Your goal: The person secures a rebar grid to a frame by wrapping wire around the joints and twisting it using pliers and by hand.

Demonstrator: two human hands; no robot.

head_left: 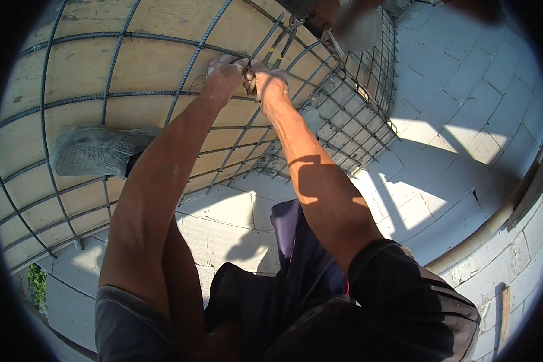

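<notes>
My left hand (224, 71) is closed at a crossing of the rebar grid (184, 78), its fingertips close to my right hand. Thin tie wire (196, 81) sticks out beside it to the left. Against the same bar, my right hand (267, 84) is closed with its fingers bent. Long-handled pincers (277, 50) with yellow marks reach up from the right hand, their head towards the top. What lies between the fingertips is too small to make out. Behind the grid are pale wooden formwork boards (145, 66).
My grey shoe (90, 151) is on the grid at the left. Another person's hand (324, 13) shows at the top. More rebar mesh (356, 114) stands right of the boards, over pale blocks (458, 84). A wooden strip (504, 317) lies at lower right.
</notes>
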